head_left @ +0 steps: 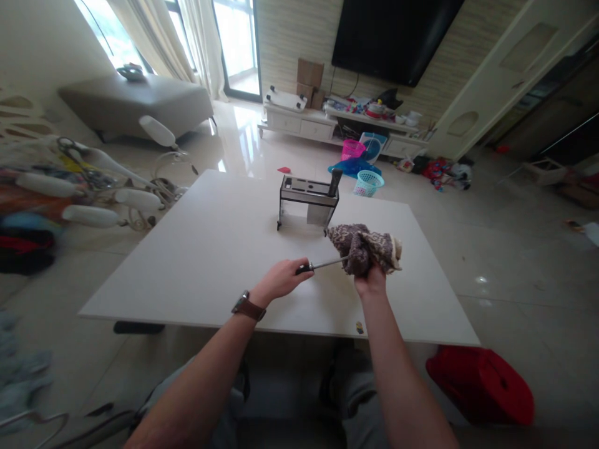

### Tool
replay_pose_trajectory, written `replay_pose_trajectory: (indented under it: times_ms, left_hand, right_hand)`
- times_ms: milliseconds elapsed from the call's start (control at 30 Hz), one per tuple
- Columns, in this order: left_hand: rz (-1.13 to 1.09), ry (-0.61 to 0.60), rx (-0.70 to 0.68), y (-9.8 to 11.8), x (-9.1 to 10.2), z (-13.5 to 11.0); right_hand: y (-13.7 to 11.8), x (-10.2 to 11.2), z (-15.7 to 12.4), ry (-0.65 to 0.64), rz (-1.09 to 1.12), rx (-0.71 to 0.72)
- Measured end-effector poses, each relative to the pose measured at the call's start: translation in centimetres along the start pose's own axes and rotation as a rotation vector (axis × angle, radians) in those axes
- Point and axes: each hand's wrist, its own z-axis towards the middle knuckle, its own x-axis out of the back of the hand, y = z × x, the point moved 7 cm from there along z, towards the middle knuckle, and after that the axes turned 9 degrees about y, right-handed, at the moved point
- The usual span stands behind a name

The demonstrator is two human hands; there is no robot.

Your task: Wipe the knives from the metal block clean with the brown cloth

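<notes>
My left hand (283, 277), with a watch on its wrist, is closed round the black handle (304, 269) of what looks like a sharpening steel. Its thin metal rod (327, 263) points right, and the far end disappears into a brown-and-cream patterned towel (359, 252). From below, my right hand (373, 282) grips this bunched towel around the rod; most of its fingers are hidden. Just beyond my hands a knife block (309, 189) with a slotted metal top and clear sides stands upright on the white table. A dark-handled knife (334, 182) sits in its right end.
The white table (187, 262) has a small cartoon sticker (359, 327) near its front edge. A red stool-like object (482, 383) is on the floor at the right. Beyond the table are a light-blue basket (368, 183) and a TV cabinet (299, 126). A chandelier-like lamp (116, 199) lies at the left.
</notes>
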Motion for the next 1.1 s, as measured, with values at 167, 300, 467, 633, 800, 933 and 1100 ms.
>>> replay_pose_trajectory:
  times_ms: [167,300,467,633,800,933,1100]
  left_hand:
    - [0.016,0.002,0.009,-0.5,0.8,-0.1]
    - [-0.106,0.037,0.02,-0.6,0.8,0.1]
    - [-0.414,0.051,0.091,-0.5,-0.4,0.4]
    - [-0.552,0.076,0.103,-0.2,-2.2,0.8]
    - [-0.561,0.169,0.026,0.0,-3.0,0.9]
    - [-0.462,0.185,0.032,0.1,-2.8,0.7]
    - [-0.339,0.174,0.025,0.7,-2.4,0.5]
  right_hand:
    - [-1.5,0.4,0.8,0.05,0.083,-0.02]
    - [-1.8,0.5,1.0,0.022,0.069,-0.004]
    - [-0.5,-0.5,-0.5,-0.061,-0.015,-0.024]
    - [3.5,-2.0,-4.1,-0.167,-0.141,-0.043]
    - [5.7,-3.6,-7.2,-0.247,-0.148,-0.003]
    - [5.1,-4.2,-7.7,-0.265,-0.133,0.04]
    - [4.6,-4.1,-7.5,-0.248,-0.108,0.04]
